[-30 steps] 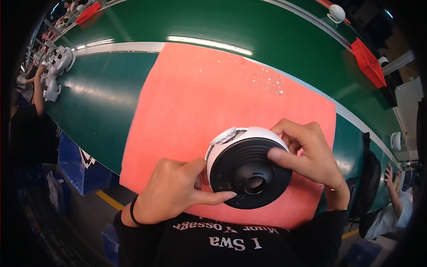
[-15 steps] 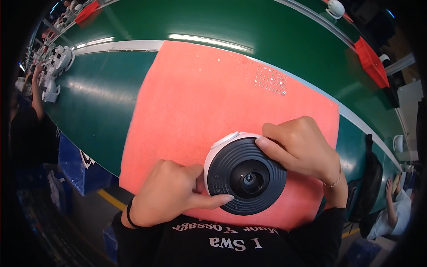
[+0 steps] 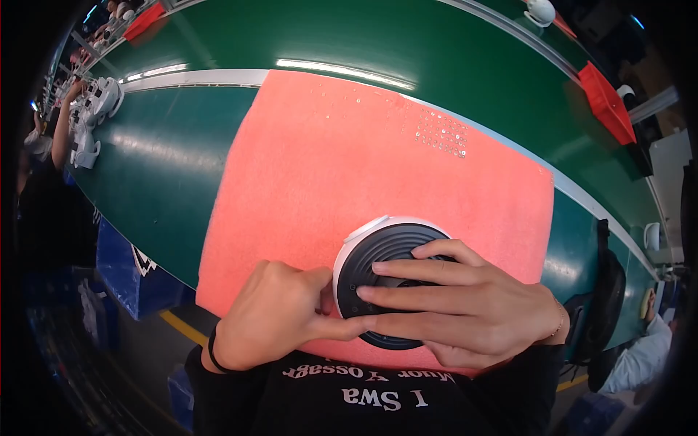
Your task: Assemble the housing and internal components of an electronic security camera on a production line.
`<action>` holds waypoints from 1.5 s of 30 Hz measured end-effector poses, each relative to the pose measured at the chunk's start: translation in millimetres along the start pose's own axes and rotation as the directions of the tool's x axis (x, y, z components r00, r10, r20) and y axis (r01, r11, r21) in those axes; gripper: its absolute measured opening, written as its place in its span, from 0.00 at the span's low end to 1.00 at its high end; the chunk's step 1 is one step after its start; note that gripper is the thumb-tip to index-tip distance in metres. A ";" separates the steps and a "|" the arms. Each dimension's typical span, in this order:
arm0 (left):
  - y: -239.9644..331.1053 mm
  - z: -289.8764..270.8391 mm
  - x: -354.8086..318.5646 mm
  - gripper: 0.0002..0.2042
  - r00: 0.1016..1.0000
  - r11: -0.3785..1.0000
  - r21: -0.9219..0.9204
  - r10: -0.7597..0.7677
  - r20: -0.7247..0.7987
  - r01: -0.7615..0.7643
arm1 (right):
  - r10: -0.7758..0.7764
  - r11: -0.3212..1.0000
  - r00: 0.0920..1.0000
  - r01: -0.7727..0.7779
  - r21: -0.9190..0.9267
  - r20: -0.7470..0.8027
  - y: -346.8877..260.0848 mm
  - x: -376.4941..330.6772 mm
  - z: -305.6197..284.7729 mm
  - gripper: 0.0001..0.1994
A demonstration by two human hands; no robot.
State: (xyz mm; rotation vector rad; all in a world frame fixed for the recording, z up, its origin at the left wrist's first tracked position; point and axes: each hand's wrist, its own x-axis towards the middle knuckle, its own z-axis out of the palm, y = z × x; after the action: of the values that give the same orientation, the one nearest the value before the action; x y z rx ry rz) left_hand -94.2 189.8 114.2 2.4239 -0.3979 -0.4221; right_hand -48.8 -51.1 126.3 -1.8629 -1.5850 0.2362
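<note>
A round camera [image 3: 396,240] with a white shell and a dark ribbed face sits on the pink foam mat [image 3: 320,174], close to my body. At its left rim my left hand [image 3: 273,312] grips it, fingers curled at the side and thumb over the lower front edge. My right hand [image 3: 465,301] lies across the face from the right, its fingers stretched out and slightly spread. Those fingers hide most of the central lens. A white raised tab [image 3: 366,229] shows on the shell's upper left.
Small metal screws [image 3: 441,134] stand in rows at the mat's far right. Beyond runs a green conveyor belt [image 3: 407,43]. A red bin [image 3: 607,105] is at the far right, a black bag [image 3: 607,291] nearer. White devices [image 3: 94,109] and another person's arm [image 3: 62,134] are on the left.
My right hand has left the camera's upper right rim and come down and left, its fingers now laid over the face and lens. My left hand keeps its grip.
</note>
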 end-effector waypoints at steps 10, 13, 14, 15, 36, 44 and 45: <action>0.4 -2.6 2.8 0.28 0.999 1.000 -0.017 -0.007 0.051 0.008 | 0.166 0.986 0.984 -0.165 0.010 -0.063 4.1 -9.3 6.1 0.26; 0.1 -5.3 1.1 0.24 0.997 1.000 -0.003 -0.026 0.077 0.026 | 0.150 0.983 0.982 -0.136 0.123 -0.111 3.4 -7.6 5.6 0.28; -1.1 -5.7 3.0 0.20 0.995 1.000 0.009 -0.019 0.103 0.018 | 0.156 0.982 0.982 -0.142 0.120 -0.111 6.1 -9.1 8.2 0.28; -3.2 -6.9 6.9 0.20 0.994 1.000 0.005 -0.014 0.105 0.013 | 0.333 0.940 0.912 -0.300 0.164 -0.238 11.8 -12.0 13.9 0.29; -22.9 -10.9 72.0 0.47 0.911 0.777 -0.479 0.311 -0.272 -0.408 | 0.493 0.864 0.664 -0.294 0.409 -0.562 46.9 14.8 -5.0 0.43; -3.2 -16.9 135.5 0.33 0.934 0.020 -0.937 -0.079 -0.349 -0.349 | 0.426 0.902 0.514 -0.175 0.395 -0.744 67.7 53.3 -6.6 0.50; 6.2 -13.7 143.2 0.34 0.914 -0.004 -0.924 -0.150 -0.377 -0.382 | 0.367 0.928 0.480 -0.249 0.278 -0.796 74.0 53.9 -4.5 0.50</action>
State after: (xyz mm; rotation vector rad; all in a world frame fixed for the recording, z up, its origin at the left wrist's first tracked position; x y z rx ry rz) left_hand 39.4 138.0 99.8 0.8667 -0.0175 -0.0292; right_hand 26.6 -5.5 101.1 -1.7212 -0.5263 -0.3818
